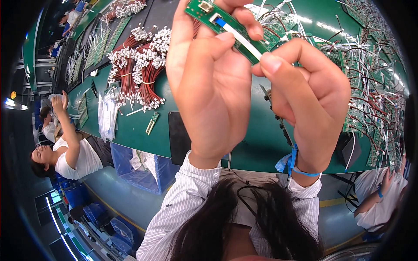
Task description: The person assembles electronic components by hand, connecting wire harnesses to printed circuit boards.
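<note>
High above the green table, my left hand [213, 100] grips a narrow green circuit board [201, 15] between thumb and fingers. A white flat ribbon cable [244, 40] with a blue end sits at a small connector on this board and runs along it to the right. My left thumb presses on the cable near its blue end. The cable's other end is pinched between the thumb and forefinger of my right hand [309, 91], which wears a blue wrist strap [305, 173]. Below that hand, a dark strip-like thing stands partly hidden.
Bundled red wires [147, 85] with white connectors lie left of my hands, near a plastic bag of white strips [107, 113] and a small board [152, 123]. Wired circuit boards [374, 95] crowd the right side. A blue-lined bin [163, 174] and a seated person [85, 158] are at left.
</note>
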Demonstrator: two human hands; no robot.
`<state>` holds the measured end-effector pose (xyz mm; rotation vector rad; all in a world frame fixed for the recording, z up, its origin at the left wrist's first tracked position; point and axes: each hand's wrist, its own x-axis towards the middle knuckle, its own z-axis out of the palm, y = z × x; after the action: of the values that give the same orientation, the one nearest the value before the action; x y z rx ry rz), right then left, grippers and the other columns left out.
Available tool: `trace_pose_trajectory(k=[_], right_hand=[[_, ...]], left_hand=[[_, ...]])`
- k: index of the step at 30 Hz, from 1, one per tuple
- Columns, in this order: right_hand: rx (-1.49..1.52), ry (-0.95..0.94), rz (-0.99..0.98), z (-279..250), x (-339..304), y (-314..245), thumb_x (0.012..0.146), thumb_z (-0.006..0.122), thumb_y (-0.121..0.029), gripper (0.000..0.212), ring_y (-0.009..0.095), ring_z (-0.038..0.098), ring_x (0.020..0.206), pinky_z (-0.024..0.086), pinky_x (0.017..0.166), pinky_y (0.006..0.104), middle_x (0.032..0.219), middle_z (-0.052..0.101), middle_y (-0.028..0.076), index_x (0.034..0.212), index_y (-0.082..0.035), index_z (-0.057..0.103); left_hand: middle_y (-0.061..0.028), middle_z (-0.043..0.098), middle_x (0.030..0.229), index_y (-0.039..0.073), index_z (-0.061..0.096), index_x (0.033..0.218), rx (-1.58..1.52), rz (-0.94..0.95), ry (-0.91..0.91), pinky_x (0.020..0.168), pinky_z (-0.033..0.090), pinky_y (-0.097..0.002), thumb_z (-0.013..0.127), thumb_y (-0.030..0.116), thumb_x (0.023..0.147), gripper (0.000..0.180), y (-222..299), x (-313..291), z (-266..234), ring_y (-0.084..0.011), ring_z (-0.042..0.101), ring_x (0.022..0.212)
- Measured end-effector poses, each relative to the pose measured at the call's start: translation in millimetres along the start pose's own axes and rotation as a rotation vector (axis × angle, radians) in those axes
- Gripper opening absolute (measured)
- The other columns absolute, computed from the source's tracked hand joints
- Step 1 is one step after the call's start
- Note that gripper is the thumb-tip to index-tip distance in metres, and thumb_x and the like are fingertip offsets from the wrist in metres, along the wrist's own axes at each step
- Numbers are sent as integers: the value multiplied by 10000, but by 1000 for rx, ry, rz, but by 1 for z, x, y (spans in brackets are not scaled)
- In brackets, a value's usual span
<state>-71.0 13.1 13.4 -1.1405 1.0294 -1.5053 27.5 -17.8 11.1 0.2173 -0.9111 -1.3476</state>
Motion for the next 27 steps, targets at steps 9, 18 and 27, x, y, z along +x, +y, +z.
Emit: trace_pose_trajectory(k=[9, 18, 27], right_hand=[[49, -26, 12, -2, 0, 3, 825, 523, -74, 142, -14, 232, 385, 173, 389, 178, 430, 356, -70, 730, 30, 540], [21, -23, 48, -1, 0, 1, 826, 528, -63, 127, -12, 245, 369, 175, 379, 183, 426, 376, -62, 746, 35, 546], [38, -34, 19, -1, 1, 4, 830, 526, -62, 132, -7, 254, 357, 175, 371, 182, 414, 377, -54, 748, 39, 547]], left_hand=[[-177, 496, 1017, -44, 337, 1205, 19, 24, -6, 738, 406, -294, 412, 14, 845, 372, -4, 2, 0, -177, 464, 831], [-177, 503, 1011, -42, 339, 1201, 37, 51, -13, 729, 411, -289, 413, 12, 848, 365, -4, 3, -2, -172, 469, 819], [-177, 511, 1005, -39, 341, 1197, 55, 79, -19, 719, 415, -284, 413, 11, 851, 357, -5, 4, -2, -168, 474, 807]])
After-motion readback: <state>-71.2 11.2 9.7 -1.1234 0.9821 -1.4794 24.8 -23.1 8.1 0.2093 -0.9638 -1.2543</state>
